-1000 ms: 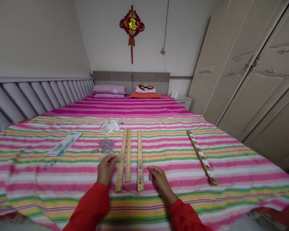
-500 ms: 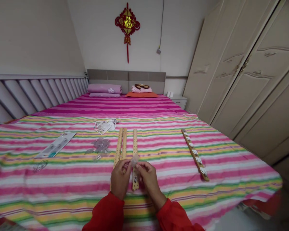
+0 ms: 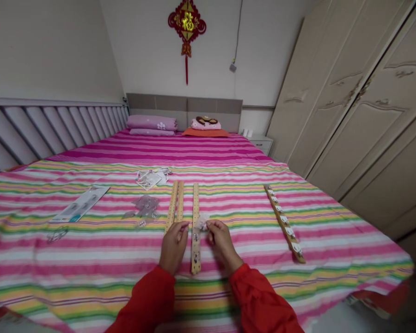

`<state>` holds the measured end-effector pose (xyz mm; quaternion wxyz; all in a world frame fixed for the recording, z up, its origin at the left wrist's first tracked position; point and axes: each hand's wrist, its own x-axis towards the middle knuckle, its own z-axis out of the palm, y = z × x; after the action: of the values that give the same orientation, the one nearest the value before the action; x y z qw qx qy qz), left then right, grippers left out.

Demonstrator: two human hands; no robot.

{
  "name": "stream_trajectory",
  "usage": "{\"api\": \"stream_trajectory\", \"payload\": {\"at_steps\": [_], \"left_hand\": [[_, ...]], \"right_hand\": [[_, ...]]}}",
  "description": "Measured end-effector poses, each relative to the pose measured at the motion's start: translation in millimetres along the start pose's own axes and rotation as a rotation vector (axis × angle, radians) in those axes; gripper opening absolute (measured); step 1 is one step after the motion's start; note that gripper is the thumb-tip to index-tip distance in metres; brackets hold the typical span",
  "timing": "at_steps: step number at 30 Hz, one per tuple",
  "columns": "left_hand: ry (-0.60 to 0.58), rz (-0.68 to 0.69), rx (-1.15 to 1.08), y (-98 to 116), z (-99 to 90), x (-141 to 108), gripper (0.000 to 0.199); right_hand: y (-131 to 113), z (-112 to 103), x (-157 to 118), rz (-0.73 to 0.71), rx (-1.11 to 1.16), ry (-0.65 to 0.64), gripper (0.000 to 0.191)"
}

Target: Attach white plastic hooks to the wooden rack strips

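Observation:
A narrow wooden strip with rows of holes (image 3: 196, 203) lies between my hands, with small metal rings on its near part. My right hand (image 3: 222, 240) pinches a small clear plastic bag (image 3: 203, 221) just right of that strip. My left hand (image 3: 174, 244) is closed left of it, fingertips together; what they hold, if anything, is too small to name. Two more wooden strips (image 3: 180, 199) lie side by side beyond my left hand, their near ends hidden by it.
Small clear bags (image 3: 146, 206) lie in a pile at the left, with white cards (image 3: 151, 178) behind. Further left are a long packet (image 3: 81, 204) and rings (image 3: 58, 234). A strip with white cards (image 3: 284, 222) lies at the right.
My hands have moved apart. My right hand has gone right with the clear bag, off the wooden strip. A second metal ring now shows on the strip. The camera view has shifted slightly.

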<state>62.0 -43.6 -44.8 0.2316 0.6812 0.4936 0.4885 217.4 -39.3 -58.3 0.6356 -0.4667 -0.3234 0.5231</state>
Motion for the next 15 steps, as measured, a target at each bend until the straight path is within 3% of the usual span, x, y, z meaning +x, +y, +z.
{"api": "stream_trajectory", "payload": {"at_steps": [6, 15], "left_hand": [[-0.071, 0.055, 0.090, -30, 3.3, 17, 0.027], [-0.203, 0.163, 0.261, -45, 15.9, 21, 0.036]], "right_hand": [[10, -2, 33, 0.071, -0.096, -0.030, 0.022], [20, 5, 55, 0.093, -0.168, -0.049, 0.013]]}}
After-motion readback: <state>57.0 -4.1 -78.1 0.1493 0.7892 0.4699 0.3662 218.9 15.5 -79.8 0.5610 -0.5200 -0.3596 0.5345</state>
